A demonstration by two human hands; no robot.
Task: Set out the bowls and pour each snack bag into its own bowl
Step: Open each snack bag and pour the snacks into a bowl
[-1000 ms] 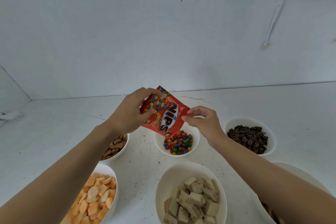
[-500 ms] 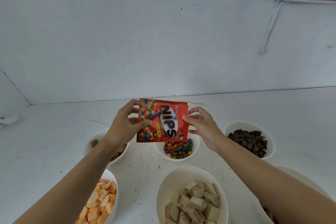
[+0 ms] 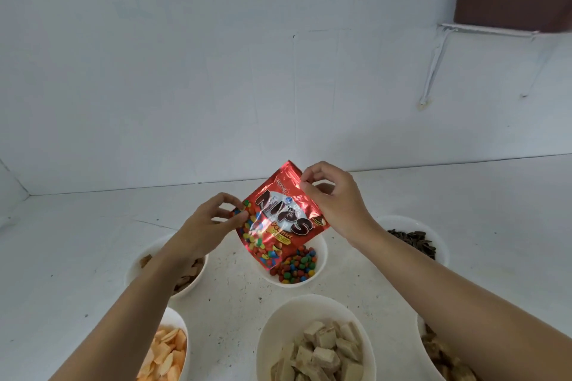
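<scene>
A red Nips candy bag point(image 3: 280, 216) hangs tilted over a white bowl point(image 3: 320, 252) that holds several coloured candies point(image 3: 297, 267). My left hand point(image 3: 205, 227) pinches the bag's left edge. My right hand point(image 3: 332, 198) pinches its upper right edge, higher than the left. The bag's lower corner points down toward the candies in the bowl. Whether the bag is open or has anything left inside cannot be seen.
More white bowls ring the candy bowl: brown pieces point(image 3: 185, 275) at left, dark seeds point(image 3: 416, 243) at right, orange chips point(image 3: 168, 353) at lower left, pale wafer cubes point(image 3: 318, 353) in front, brown snacks point(image 3: 442, 356) at lower right. A white wall stands behind the counter.
The bag went from upside down, to level, to tilted with its right side raised. My right hand rose to the upper right edge; my left hand dropped along the left edge.
</scene>
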